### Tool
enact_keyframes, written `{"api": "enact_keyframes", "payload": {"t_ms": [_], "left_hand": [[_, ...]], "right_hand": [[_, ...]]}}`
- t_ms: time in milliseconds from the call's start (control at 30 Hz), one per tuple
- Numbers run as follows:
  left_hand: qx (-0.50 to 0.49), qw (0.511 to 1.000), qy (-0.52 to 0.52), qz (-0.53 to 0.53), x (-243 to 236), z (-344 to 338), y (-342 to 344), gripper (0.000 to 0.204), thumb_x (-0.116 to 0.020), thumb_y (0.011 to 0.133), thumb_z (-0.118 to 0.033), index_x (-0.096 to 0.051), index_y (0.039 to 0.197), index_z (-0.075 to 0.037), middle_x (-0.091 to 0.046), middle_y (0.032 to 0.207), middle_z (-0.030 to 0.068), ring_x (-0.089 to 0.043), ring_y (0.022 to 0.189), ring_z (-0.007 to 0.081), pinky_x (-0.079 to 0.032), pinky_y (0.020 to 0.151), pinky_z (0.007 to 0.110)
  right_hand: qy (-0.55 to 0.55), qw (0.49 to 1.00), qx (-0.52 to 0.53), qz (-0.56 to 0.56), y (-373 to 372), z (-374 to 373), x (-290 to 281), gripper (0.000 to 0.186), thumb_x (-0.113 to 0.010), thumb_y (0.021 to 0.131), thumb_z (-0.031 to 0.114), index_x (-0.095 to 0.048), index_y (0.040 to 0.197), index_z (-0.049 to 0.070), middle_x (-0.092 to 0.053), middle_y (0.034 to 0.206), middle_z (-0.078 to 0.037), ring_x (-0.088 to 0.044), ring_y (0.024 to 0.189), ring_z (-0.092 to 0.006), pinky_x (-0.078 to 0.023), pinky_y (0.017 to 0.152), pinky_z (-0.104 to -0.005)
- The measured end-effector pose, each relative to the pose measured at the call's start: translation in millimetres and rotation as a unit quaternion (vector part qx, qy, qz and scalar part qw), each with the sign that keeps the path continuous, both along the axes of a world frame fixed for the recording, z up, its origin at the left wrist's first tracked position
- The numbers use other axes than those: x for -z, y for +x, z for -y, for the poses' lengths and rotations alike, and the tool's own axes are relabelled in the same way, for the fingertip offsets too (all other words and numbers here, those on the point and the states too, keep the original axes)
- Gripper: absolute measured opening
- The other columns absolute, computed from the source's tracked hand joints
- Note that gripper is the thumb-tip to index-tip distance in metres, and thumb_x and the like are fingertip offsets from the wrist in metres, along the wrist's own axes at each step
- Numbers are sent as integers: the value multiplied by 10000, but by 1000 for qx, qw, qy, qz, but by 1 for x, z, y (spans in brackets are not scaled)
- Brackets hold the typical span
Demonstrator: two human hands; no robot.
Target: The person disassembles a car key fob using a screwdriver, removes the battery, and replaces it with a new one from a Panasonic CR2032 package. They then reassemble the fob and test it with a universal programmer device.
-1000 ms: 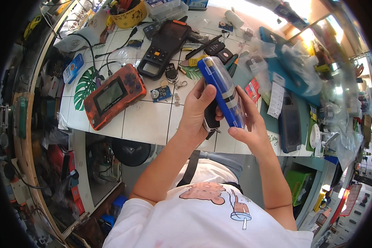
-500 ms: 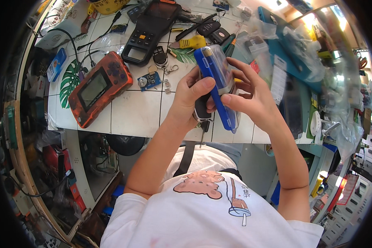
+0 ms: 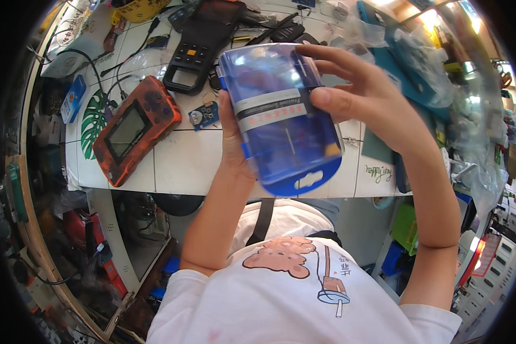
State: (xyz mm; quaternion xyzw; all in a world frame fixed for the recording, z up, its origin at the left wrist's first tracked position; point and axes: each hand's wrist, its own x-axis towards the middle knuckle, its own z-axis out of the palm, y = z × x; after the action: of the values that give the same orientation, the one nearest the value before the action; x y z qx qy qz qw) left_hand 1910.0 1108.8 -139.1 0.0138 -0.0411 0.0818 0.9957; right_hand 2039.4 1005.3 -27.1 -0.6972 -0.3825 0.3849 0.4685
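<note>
A blue plastic case with a clear lid and a printed label band [image 3: 269,110] is held up over the table's front edge, its broad face turned up and its hang-hole tab toward me. My left hand [image 3: 235,143] grips its left side; the thumb shows along the edge, and the other fingers are hidden behind. My right hand [image 3: 364,94] is closed on the upper right edge, with the thumb on the lid's side and fingers at the far corner. Small blurred shapes show through the clear lid, too unclear to name.
An orange-red handheld device with a grey screen [image 3: 133,133] lies on the white tiled table [image 3: 195,163] at left. Beyond are a black keypad device [image 3: 195,53], a small blue circuit board [image 3: 204,116] and black key fobs [image 3: 288,33]. Plastic bags [image 3: 421,66] pile up at right.
The case has turned from edge-on to face-up and moved slightly left, now covering the yellow-handled tool. The black object seen under my left hand is now hidden behind the case.
</note>
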Motion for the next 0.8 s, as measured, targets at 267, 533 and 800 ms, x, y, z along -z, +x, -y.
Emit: {"api": "enact_keyframes", "payload": {"t_ms": [267, 533, 800], "left_hand": [[-1, 1000, 18, 25, -5, -5, 3, 697, -506, 824, -548, -332, 1337, -109, -441, 1287, 191, -533, 1090, 324, -497, 847, 460], [37, 999, -33, 13, 3, -15, -7, 571, -509, 870, -433, -373, 1302, -87, -474, 1252, 197, -589, 1007, 294, -555, 746, 394], [-37, 993, -12, -115, -24, -23, 0, 641, -475, 830, -600, -419, 1250, -120, -533, 1083, 93, -487, 519, 113, -383, 385, 217]], "right_hand": [[89, 861, -154, 477, 23, 3, -4, 657, -505, 669, -84, -517, 1261, 200, -400, 1369, -98, -373, 1259, -302, -366, 1024, -422], [29, 841, -219, 495, 26, -1, -7, 617, -638, 636, -50, -515, 1193, 188, -491, 1251, -58, -543, 1023, -291, -473, 842, -384], [36, 823, -20, 567, 19, 23, -2, 489, -719, 653, 144, -549, 1107, 80, -641, 933, -96, -632, 736, -271, -496, 605, -328]]}}
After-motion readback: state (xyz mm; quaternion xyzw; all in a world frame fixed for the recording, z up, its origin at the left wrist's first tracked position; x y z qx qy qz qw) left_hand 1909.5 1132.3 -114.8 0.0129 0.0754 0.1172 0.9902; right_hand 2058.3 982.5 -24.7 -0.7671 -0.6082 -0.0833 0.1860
